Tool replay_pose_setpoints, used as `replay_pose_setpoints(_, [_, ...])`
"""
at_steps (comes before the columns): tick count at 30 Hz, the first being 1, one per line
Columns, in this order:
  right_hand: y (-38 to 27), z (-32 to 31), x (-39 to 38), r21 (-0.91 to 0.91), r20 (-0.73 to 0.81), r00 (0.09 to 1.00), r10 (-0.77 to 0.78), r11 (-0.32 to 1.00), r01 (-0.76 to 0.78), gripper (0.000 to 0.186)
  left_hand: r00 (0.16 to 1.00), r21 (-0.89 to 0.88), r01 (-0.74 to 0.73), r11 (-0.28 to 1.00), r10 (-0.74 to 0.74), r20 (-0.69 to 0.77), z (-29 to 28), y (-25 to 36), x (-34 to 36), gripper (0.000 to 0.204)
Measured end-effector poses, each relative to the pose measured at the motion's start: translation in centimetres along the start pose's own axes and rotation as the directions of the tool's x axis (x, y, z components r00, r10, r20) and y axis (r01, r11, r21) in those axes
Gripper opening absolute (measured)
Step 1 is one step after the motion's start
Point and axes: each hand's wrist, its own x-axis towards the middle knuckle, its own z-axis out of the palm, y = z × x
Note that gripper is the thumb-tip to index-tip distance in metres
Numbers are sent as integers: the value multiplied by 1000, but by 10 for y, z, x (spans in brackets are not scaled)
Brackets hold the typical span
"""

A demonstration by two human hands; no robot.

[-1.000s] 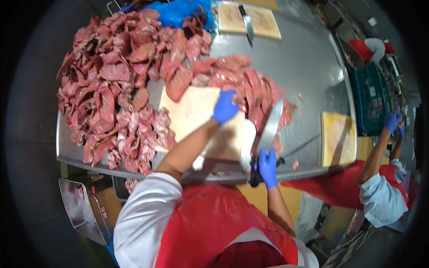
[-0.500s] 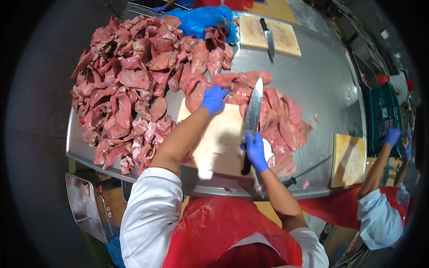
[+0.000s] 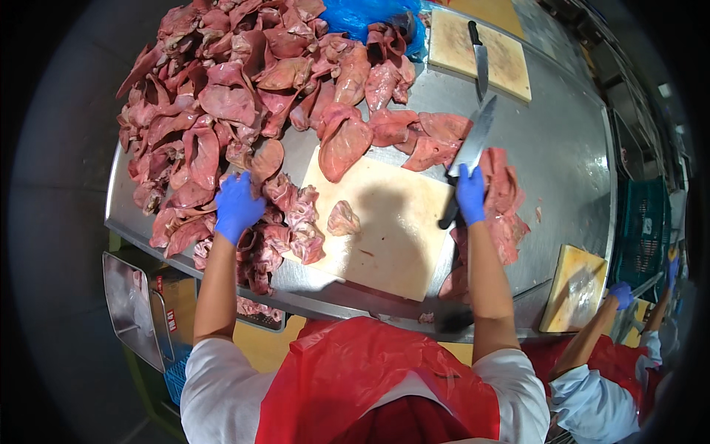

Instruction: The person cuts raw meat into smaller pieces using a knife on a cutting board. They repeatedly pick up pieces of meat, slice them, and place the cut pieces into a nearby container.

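Observation:
My right hand (image 3: 470, 194) is closed around the black handle of a large knife (image 3: 477, 133), its broad blade pointing up and to the right. Over the left side of the table, my left hand (image 3: 239, 207) rests with fingers somewhat apart on pieces of raw meat; its fingertips are partly hidden. Beside it, knobbly trimmings (image 3: 305, 222) overlap the left edge of a white cutting board (image 3: 399, 251). One small trimming (image 3: 342, 219) lies on the board. A flat pig ear (image 3: 345, 148) covers the board's far left corner. More flat pieces (image 3: 503, 192) lie right of the knife.
A tall heap of pig ears (image 3: 229, 103) fills the table's left, with a blue plastic bag (image 3: 362, 18) behind. Another board (image 3: 510, 66) holds a second knife (image 3: 481, 63). At right are a small board (image 3: 569, 288), a green crate (image 3: 640, 229) and a co-worker's gloved hand (image 3: 621, 294).
My left hand has moved from the ear at the board's far edge to the pieces on the left. The knife has moved right. Trimmings now overlap the board, and a small piece lies on it.

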Motion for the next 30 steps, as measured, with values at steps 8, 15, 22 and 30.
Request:
replay_pose_setpoints(8, [7,-127,39,29,-164,986,10,1000,-5,31,990,-627,-138,767,123,-67,30,172,139,53])
replay_pose_setpoints(15, [-45,-78,-95,286,5,998,67,956,-65,26,451,503,-676,538,842,-295,66,258,-36,31])
replay_pose_setpoints(22, [-50,-38,-163,150,203,979,-31,989,0,26,602,-632,-722,281,705,-375,75,207,-120,44])
replay_pose_setpoints(30, [-115,-24,-203,-327,154,968,-200,914,241,23,749,-336,-659,672,546,-376,112,225,-84,33])
